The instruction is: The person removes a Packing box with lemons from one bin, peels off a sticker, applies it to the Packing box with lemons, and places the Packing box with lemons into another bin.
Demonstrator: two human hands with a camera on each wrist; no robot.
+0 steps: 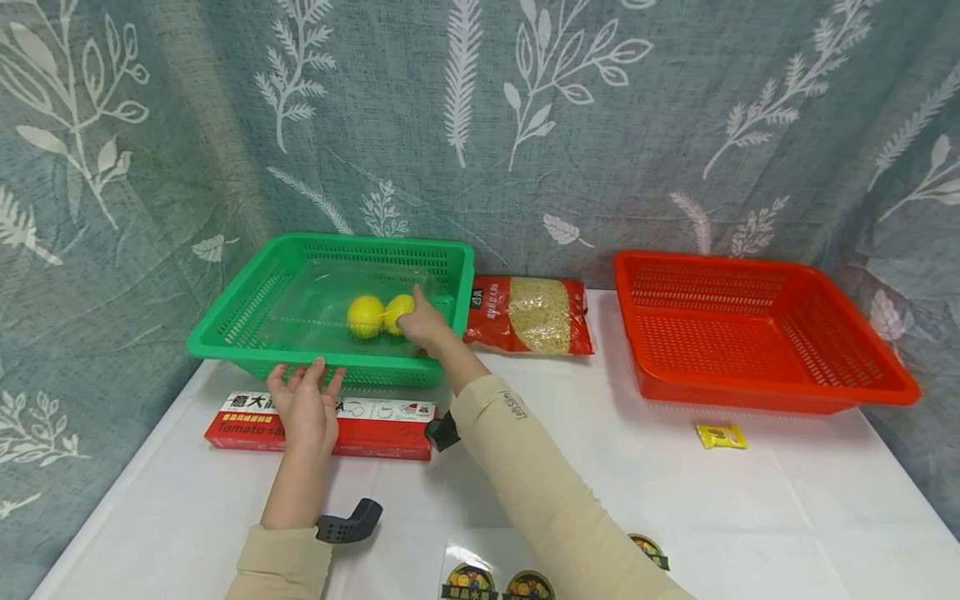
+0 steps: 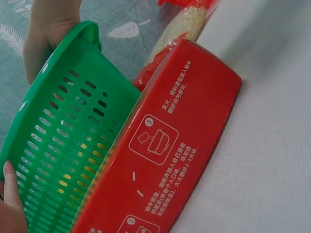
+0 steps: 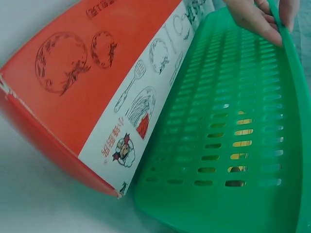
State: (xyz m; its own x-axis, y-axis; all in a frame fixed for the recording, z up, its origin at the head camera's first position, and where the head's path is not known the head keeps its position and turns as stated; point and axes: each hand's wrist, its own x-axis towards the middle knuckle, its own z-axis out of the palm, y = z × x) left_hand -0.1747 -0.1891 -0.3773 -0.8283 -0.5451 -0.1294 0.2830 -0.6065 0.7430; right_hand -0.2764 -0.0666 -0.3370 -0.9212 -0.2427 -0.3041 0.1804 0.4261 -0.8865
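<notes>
The right hand (image 1: 422, 323) reaches over the near wall of the green perforated plastic basket (image 1: 225, 321) and curls its fingers round one yellow lemon-shaped fruit (image 1: 399, 310), which sits on the basket floor touching a second yellow fruit (image 1: 365, 316) just to the hand's left. The left hand (image 1: 303, 408) is relaxed, fingers straight, resting on the long red-and-white cardboard pasta box (image 1: 386, 432) that lies against the basket's near wall, fingertips up by the green rim.

From here the grip looks best kept snug round the fruit's middle, since the two fruits touch and a loose pinch could roll the neighbour away. A straight lift that clears the rim before any sideways travel would seem the clean way, because the forearm crosses right above the near wall. The left hand is well placed to steady basket and box.

Just beyond the right hand's far side lies a red plastic bag of pale grain (image 1: 529, 315), close to the basket's corner. Further right, well apart, stands a red perforated plastic basket (image 1: 862, 392), with bare white table (image 1: 600, 433) between and a small yellow sachet (image 1: 721, 436) lying near it. Behind everything hangs the leaf-print curtain (image 1: 525, 125), close to the baskets' far walls.
</notes>
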